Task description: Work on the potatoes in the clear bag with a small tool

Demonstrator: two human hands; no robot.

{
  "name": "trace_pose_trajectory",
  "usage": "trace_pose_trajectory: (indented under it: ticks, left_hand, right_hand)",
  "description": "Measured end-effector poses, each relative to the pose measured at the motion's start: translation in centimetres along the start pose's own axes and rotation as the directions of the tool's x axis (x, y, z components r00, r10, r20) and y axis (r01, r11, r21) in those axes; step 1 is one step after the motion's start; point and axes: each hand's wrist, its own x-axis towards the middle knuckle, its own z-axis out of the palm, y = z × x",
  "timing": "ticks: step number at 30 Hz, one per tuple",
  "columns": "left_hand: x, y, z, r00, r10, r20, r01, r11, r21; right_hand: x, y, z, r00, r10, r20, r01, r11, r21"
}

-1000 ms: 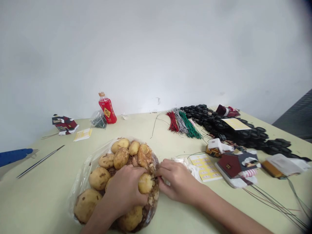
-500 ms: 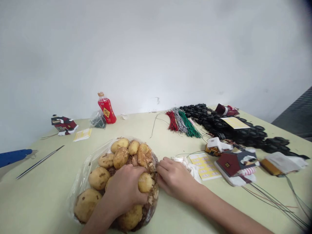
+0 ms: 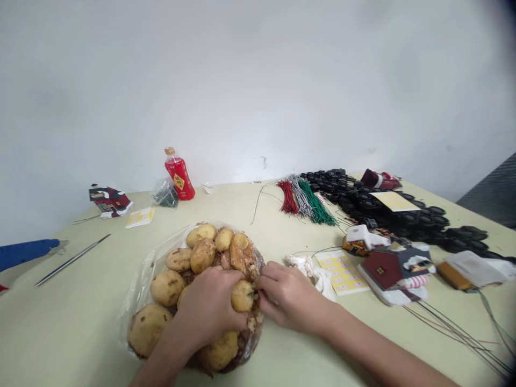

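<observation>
A clear plastic bag (image 3: 139,279) full of yellow potatoes (image 3: 167,287) lies open on the table, with brown scraps among them. My left hand (image 3: 215,301) reaches over the bag, its fingers wrapped round one peeled-looking potato (image 3: 242,296). This potato's right end has a dark spot or thin dark object at it. Right beside that end, my right hand (image 3: 288,295) is closed in a pinch at the bag's right edge. What its fingertips hold, if anything, is hidden. A crumpled white tissue (image 3: 322,282) lies just behind the right hand.
Model houses (image 3: 382,274) with trailing wires, a yellow label sheet (image 3: 342,273) and a heap of black round parts (image 3: 363,201) fill the right side. Red, silver and green wires (image 3: 304,199) lie at the back. Leftward are a red bottle (image 3: 179,177), a metal rod (image 3: 72,259) and a blue-handled tool (image 3: 28,255).
The whole view has shifted slightly. My right hand stays close to the potato's end, where a dark mark now shows more plainly. My left hand keeps its grip.
</observation>
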Motion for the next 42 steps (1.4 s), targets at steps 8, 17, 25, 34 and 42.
trace_pose_trajectory:
  ticks: [8,17,25,34,42]
  left_hand:
    - [-0.3,-0.1,0.2,1.0,0.001,-0.024,-0.001,1.0,0.005]
    - [-0.4,0.0,0.1,0.999,0.023,-0.046,-0.023,1.0,0.006]
    - [-0.4,0.0,0.2,0.999,0.009,-0.031,-0.008,1.0,0.024]
    - [-0.5,-0.2,0.3,0.999,0.007,-0.041,-0.006,1.0,0.009]
    - [-0.3,0.1,0.0,1.0,0.006,-0.026,-0.006,1.0,0.019]
  right_hand:
    - [0.1,-0.4,-0.3,0.995,0.037,0.098,-0.031,0.998,-0.059]
    - [-0.1,-0.9,-0.2,0.999,0.038,0.036,-0.037,0.999,-0.039]
    - [-0.3,-0.6,-0.4,0.999,0.049,0.0,-0.049,0.999,-0.003]
    - [-0.5,-0.1,-0.1,0.993,0.11,0.049,-0.111,0.994,0.01]
    - [-0.3,0.2,-0.1,0.99,0.142,-0.022,-0.142,0.99,0.009]
